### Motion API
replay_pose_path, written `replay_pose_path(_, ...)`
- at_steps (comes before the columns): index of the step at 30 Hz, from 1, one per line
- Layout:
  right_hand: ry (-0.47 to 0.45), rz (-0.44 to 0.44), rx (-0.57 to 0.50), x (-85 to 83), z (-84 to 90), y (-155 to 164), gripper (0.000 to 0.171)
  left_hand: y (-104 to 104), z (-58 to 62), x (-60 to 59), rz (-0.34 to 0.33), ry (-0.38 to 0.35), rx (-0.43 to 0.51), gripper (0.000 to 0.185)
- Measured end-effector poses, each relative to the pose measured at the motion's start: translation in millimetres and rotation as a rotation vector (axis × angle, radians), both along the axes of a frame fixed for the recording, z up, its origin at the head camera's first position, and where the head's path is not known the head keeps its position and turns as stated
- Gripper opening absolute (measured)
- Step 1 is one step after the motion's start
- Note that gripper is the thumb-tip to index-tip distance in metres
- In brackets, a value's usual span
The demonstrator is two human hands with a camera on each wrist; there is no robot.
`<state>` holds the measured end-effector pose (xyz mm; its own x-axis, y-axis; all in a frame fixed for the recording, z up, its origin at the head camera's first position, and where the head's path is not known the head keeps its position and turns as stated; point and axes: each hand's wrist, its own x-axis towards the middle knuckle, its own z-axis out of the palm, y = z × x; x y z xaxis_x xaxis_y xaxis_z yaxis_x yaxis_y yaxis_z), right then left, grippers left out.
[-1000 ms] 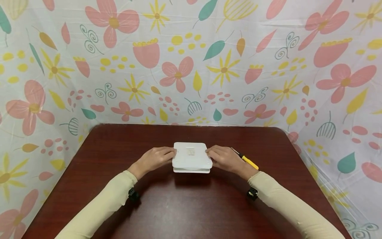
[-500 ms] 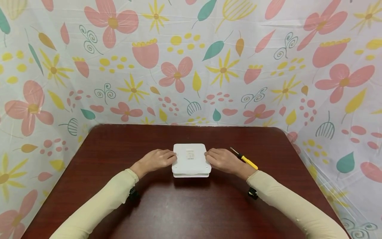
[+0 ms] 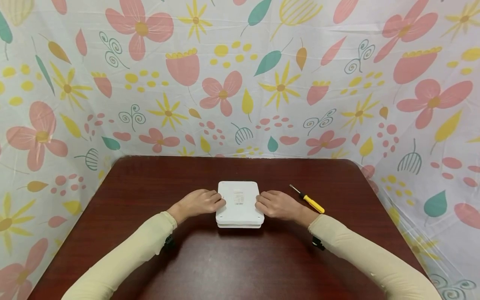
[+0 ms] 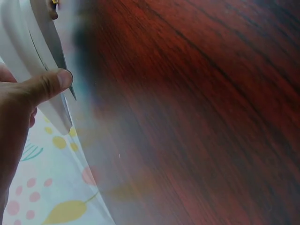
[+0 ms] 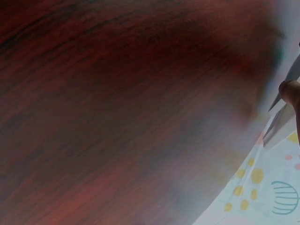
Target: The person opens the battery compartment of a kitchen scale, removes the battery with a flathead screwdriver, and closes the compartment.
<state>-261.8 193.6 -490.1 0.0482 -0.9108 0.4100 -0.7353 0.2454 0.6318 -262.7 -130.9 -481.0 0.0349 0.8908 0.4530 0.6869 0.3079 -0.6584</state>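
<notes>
A flat white square device (image 3: pixel 241 206) with rounded corners is held over the middle of the table, a small printed label and dark dots near its corners on the upper face. A narrow gap separates its upper part from a thinner layer below. My left hand (image 3: pixel 200 203) grips its left side, and my right hand (image 3: pixel 279 204) grips the right side. In the left wrist view the thumb (image 4: pixel 51 84) lies across the lower grey layer, with other fingers behind the device. The right wrist view catches only the thumb (image 5: pixel 289 92) and a sliver of the device (image 5: pixel 276 124).
A screwdriver (image 3: pixel 313 203) with a yellow and black handle lies to the right of my right hand. The dark red-brown wooden table (image 3: pixel 240 266) reaches back to a floral curtain (image 3: pixel 225 125). Black wrist cameras are strapped under both cream sleeves (image 3: pixel 123 254).
Both hands have brought the white device slightly nearer to me and tilted it, so more of its labelled face shows. The screwdriver has stayed in place.
</notes>
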Motion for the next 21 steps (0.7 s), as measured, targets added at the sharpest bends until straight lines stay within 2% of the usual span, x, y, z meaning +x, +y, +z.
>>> replay_pose_path(6,0.018,0.006,0.029,-0.1,-2.5,-2.2,0.029,0.9,-2.3,-1.0,0.003,0.035,-0.038,0.033)
replay_pose_path(12,0.027,-0.005,0.057,-1.4,-6.2,-4.0,0.029,1.0,-5.4,-1.7,0.003,0.053,-0.048,0.039)
replay_pose_path(21,0.004,-0.025,0.084,0.1,-6.1,-4.7,0.03,0.9,-10.3,-2.6,0.02,0.03,-0.068,0.042)
